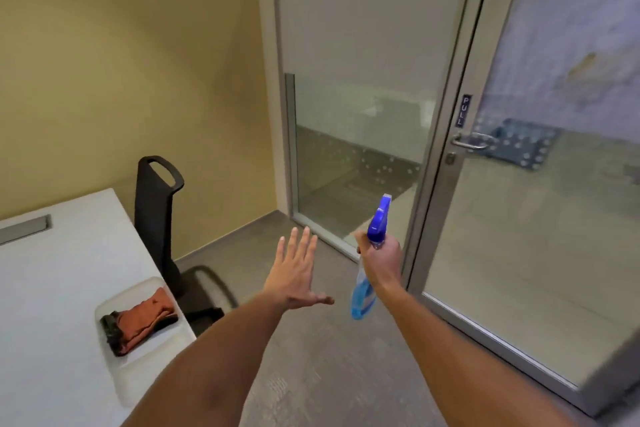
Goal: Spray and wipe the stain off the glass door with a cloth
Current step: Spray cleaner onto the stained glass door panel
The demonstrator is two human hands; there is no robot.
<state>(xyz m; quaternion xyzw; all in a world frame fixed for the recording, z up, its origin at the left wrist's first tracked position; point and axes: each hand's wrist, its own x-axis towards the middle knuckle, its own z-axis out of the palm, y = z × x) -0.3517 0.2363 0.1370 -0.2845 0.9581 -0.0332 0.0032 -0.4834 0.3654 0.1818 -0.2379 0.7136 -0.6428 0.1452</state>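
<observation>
My right hand (381,258) grips a spray bottle (363,298) with a blue trigger head and pale blue liquid, its nozzle aimed toward the glass. The glass door (540,218) stands at the right in a grey metal frame, with a yellowish stain (588,68) high on its frosted upper part. My left hand (294,274) hangs empty in mid-air beside the bottle, fingers spread. An orange folded cloth (147,317) lies on a darker cloth in a white tray (138,367) on the table at lower left.
A white table (52,288) fills the lower left, with a black chair (162,225) pushed against its far side. The door has a metal handle (472,142) under a PULL sign. A fixed glass panel (356,149) stands left of the door. The floor is grey carpet.
</observation>
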